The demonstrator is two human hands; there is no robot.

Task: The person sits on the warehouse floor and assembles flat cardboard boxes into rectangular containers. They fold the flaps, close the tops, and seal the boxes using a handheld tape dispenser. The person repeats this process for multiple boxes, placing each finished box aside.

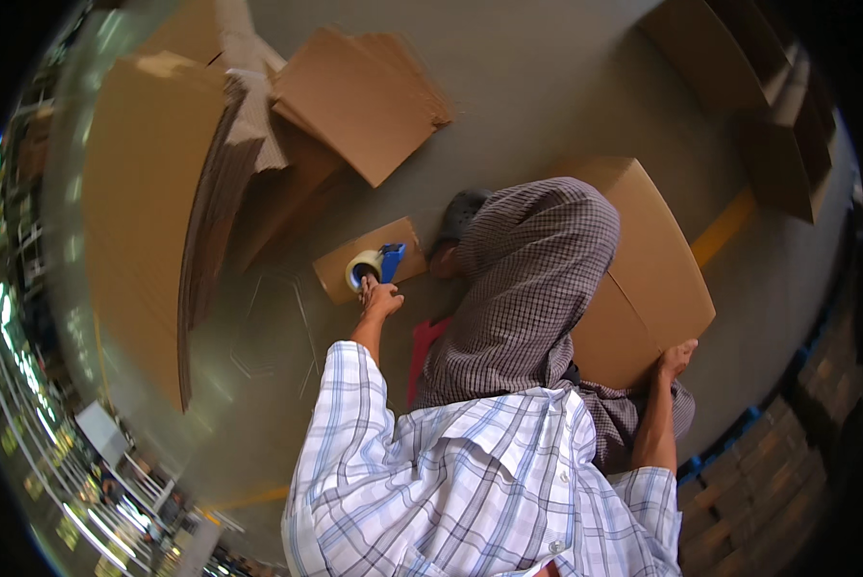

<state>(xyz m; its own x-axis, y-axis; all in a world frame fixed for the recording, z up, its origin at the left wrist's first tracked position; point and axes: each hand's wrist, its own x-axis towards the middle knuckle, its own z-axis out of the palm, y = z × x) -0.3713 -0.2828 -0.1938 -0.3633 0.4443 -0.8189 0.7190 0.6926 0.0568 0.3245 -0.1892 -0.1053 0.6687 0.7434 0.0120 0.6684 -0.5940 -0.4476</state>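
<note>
Hands: left (381,300) grips tape dispenser (374,265); right (676,358) steadies cardboard box (643,279).

A smooth grey concrete floor (508,106) fills the view, with a yellow painted line (725,226) at three o'clock. Flattened brown cardboard sheets (364,96) lie in heaps from ten to twelve o'clock. Stacked cardboard boxes (753,481) stand at four o'clock. Bright light glares along the nine o'clock rim.

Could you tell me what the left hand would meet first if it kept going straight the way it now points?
The left hand already touches the tape dispenser; past it, likely the small cardboard piece underneath, though depth is unclear.
</note>
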